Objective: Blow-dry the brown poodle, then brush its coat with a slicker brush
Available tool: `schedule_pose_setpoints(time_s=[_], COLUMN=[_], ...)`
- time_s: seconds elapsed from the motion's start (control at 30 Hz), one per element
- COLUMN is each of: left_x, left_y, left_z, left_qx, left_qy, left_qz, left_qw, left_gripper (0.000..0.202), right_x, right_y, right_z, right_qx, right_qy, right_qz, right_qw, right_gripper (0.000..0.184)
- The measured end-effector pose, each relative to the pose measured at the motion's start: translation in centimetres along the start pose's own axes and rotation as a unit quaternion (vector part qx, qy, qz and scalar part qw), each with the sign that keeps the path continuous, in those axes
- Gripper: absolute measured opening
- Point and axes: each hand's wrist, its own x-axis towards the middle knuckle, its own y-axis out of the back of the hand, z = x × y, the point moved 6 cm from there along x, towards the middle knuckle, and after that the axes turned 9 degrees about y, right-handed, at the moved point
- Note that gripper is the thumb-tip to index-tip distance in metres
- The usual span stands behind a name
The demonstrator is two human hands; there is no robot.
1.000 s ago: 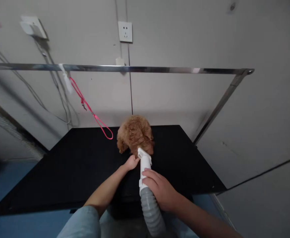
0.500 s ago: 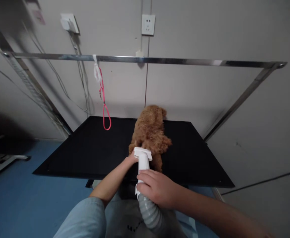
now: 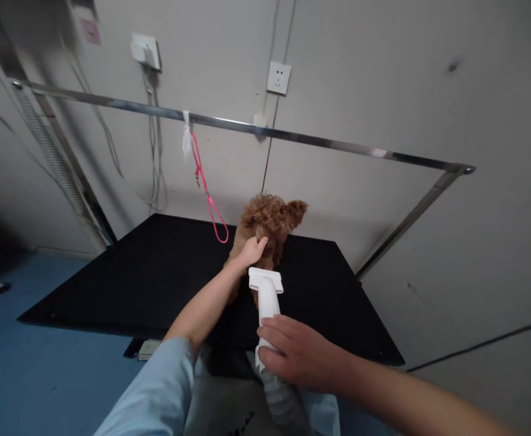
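Curly brown dog [image 3: 265, 212] is upright on the black table [image 3: 156, 272], at twelve o'clock from the person, if I take twelve as the direction of the wall. One tuft of its fur stands out toward two o'clock. The left hand [image 3: 253, 251] lies against the fur on the dog's near side, with the thumb apart; whether the fingers close on something I cannot tell, because they are hidden. The right hand [image 3: 295, 354] is wrapped around the white nozzle [image 3: 269, 300], which is at six o'clock from the dog, and its wide flat head points toward twelve; I cannot tell if it touches the fur. Behind this hand, toward six, a ribbed hose [image 3: 281, 399] continues. At ten o'clock from the dog, a pink leash [image 3: 203, 180] hangs from the metal bar [image 3: 229, 124].
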Motion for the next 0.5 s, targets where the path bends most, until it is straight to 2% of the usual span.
schedule_pose_setpoints(time_s=[0.1, 0.2, 0.27, 0.37, 0.5], left_x=[2.0, 2.2, 1.8, 0.9, -0.2], left_y=[0.7, 1.7, 2.8, 4.5, 5.2], left_z=[3.0, 4.7, 5.0, 4.5, 3.7], left_qx=[0.022, 0.016, 0.015, 0.008, -0.038], left_qy=[-0.024, -0.051, -0.058, -0.029, -0.029], left_qz=[0.011, 0.009, 0.002, -0.030, -0.097], left_qw=[0.999, 0.999, 0.998, 0.999, 0.994], left_gripper=[0.033, 0.037, 0.040, 0.045, 0.041], right_x=[-0.1, -0.3, -0.2, 0.7, 2.0], right_y=[1.0, 1.3, 1.6, 1.9, 2.1], right_z=[1.0, 2.3, 2.9, 3.1, 3.1], right_qx=[-0.035, -0.049, -0.067, -0.068, -0.033], right_qy=[-0.007, -0.031, -0.042, -0.022, -0.013], right_qz=[0.025, 0.024, 0.041, 0.058, 0.058], right_qw=[0.999, 0.998, 0.996, 0.996, 0.998], right_gripper=[0.006, 0.006, 0.007, 0.005, 0.008])
